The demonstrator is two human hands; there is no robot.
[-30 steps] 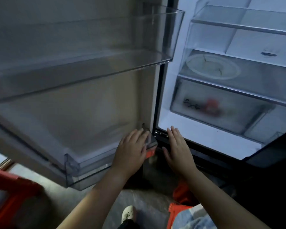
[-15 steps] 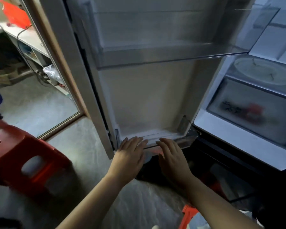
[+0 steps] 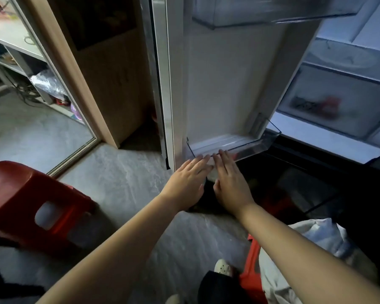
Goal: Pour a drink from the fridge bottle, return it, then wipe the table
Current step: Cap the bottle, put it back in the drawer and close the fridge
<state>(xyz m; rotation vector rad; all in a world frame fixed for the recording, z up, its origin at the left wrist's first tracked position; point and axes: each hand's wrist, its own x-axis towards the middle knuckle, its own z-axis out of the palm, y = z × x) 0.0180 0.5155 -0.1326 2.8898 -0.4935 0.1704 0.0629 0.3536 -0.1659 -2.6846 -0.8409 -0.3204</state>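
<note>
The fridge door (image 3: 219, 88) stands open in front of me, its inner side facing me. My left hand (image 3: 189, 181) and my right hand (image 3: 230, 181) lie side by side with straight fingers, fingertips touching the front of the door's clear bottom shelf (image 3: 250, 148). That shelf holds nothing I can see. A second clear door shelf (image 3: 272, 12) is at the top. The lit fridge interior (image 3: 347, 88) is at the right, with a frosted drawer holding something red. No bottle is in view.
A red plastic stool (image 3: 31, 200) stands on the grey floor at left. A mirrored sliding door (image 3: 31, 84) and a wooden cabinet panel (image 3: 110, 80) are behind it. A white bag (image 3: 316, 240) and a red item (image 3: 252, 268) sit at lower right, by my foot.
The view has swung left and back, bringing the stool and the mirror into view. The door has turned further edge-on toward the fridge. My hands have drawn together on the bottom shelf's front.
</note>
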